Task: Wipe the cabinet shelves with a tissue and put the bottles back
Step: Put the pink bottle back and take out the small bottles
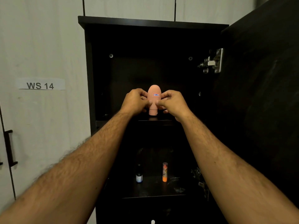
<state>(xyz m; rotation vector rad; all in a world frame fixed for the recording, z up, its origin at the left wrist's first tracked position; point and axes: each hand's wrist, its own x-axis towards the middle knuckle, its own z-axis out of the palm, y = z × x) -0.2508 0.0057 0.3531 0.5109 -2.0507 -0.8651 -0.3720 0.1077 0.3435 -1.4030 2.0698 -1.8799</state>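
Two hands, the left hand (135,101) and right hand (174,101), pinch the pink bottle (154,99) upright on the upper shelf (155,121), so I judge the returning is half done, with two small bottles (139,174) already below.

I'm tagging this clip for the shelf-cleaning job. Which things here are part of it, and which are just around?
Part of the job: pink bottle, held by left hand and right hand; upper shelf; small dark bottle; orange tube; lower shelf.

Just around: WS 14 label; door hinge.
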